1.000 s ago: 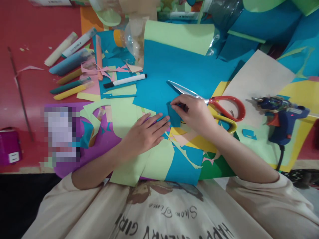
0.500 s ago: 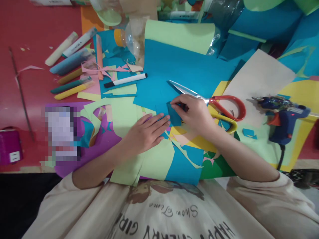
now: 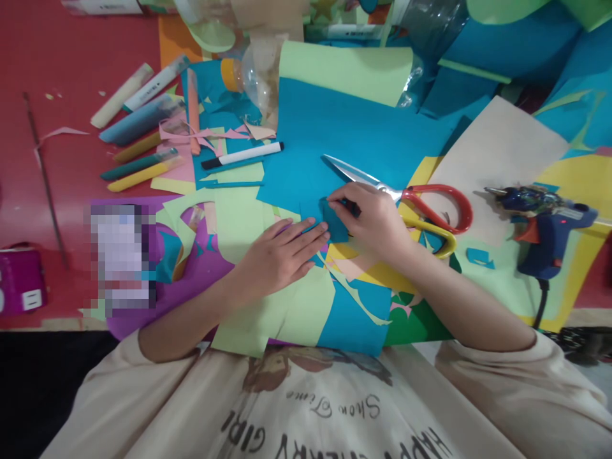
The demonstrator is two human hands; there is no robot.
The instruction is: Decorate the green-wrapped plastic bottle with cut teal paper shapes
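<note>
My left hand [image 3: 291, 252] lies flat with fingers stretched out, its fingertips against the edge of a small blue paper piece [image 3: 336, 226]. My right hand [image 3: 370, 213] is closed in a pinch at the upper edge of that piece. Part of the piece is hidden under my fingers. Just beyond my right hand lie scissors [image 3: 415, 194] with one red and one yellow handle, blades pointing up and left over a large blue paper sheet [image 3: 344, 127]. Light green paper [image 3: 301, 299] is under and in front of my left hand.
On the right, a blue glue gun [image 3: 545, 245] rests on paper. Several markers [image 3: 143, 118] and a black-and-white marker [image 3: 243, 155] lie to the left, near a blurred phone-like device [image 3: 122, 255]. A plastic bottle [image 3: 255, 73] with an orange cap lies behind, amid scraps.
Both hands keep nearly the same pose on the small blue paper piece. The whole view has shifted slightly; nothing was visibly picked up or let go.
</note>
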